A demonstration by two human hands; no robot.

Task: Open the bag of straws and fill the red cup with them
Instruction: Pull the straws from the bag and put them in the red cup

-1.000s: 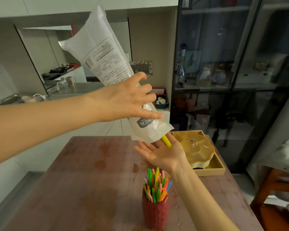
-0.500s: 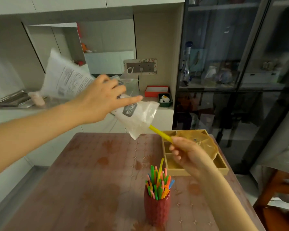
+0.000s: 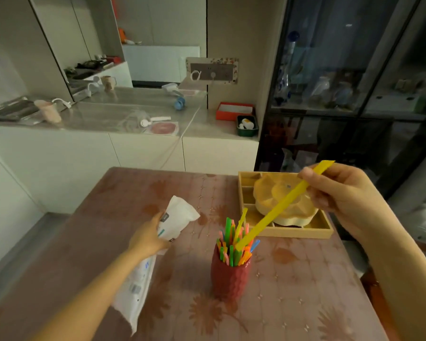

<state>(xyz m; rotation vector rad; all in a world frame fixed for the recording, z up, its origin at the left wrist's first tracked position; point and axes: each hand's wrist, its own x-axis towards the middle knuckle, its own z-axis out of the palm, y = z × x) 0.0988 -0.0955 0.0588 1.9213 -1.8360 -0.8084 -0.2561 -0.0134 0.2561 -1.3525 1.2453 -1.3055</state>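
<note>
**Filling nearly finished**

The right hand (image 3: 342, 200) is pinching a yellow straw (image 3: 280, 205) and tipping it into the red cup (image 3: 230, 276), which is already crowded with coloured straws (image 3: 228, 232). The left hand (image 3: 148, 238) is gripping the flat, seemingly emptied bag (image 3: 135, 286) on the desk (image 3: 305, 291).

The left hand (image 3: 146, 238) and forearm cover the middle of the bag (image 3: 176, 217), at nine o'clock from the red cup (image 3: 229, 279); its print is too small to read. The cup hides the lower ends of the straws (image 3: 228, 230), and the yellow straw (image 3: 280, 207) loses its lower tip among them. Cabinet (image 3: 330, 70) contents at one o'clock are dim blurs.
</note>
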